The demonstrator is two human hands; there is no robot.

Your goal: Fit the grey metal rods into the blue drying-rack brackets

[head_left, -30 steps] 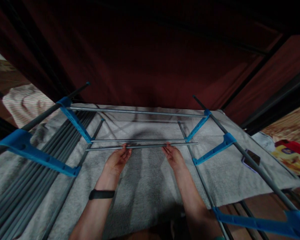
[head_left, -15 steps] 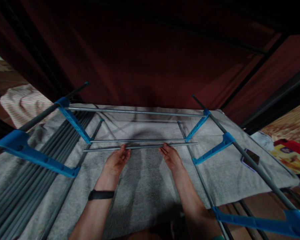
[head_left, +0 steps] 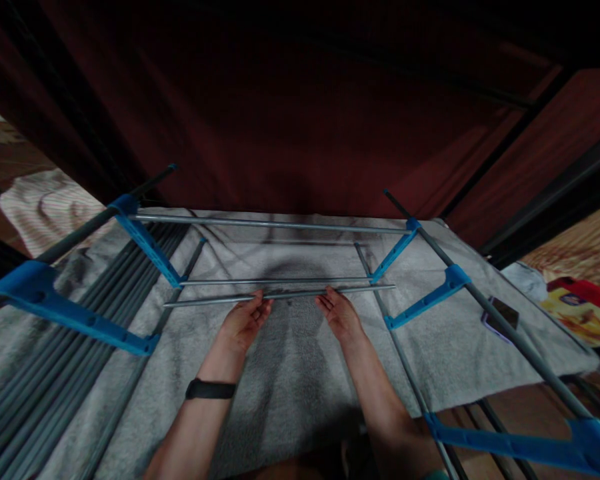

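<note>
A thin grey metal rod (head_left: 295, 294) lies crosswise between my two hands, its left end slightly lower than its right. My left hand (head_left: 245, 320), with a black band on the wrist, pinches it left of the middle. My right hand (head_left: 339, 313) pinches it right of the middle. Just beyond it, a similar crossbar (head_left: 280, 281) joins two blue plastic brackets of a rack frame. A higher crossbar (head_left: 270, 224) spans their upper ends. The nearer left bracket (head_left: 75, 308) and nearer right bracket (head_left: 427, 298) carry no bar between them.
Several grey tubes (head_left: 80, 333) lie bundled at the left on a grey towel (head_left: 290, 373). A phone (head_left: 503, 317) rests at the right under the frame's side tube. Beyond it sits a red and yellow package (head_left: 580, 303). Dark red fabric (head_left: 290, 133) hangs behind.
My left hand has slid a little to the right along the rod. The rod's left end has dipped and shifted slightly left; my right hand has barely moved.
</note>
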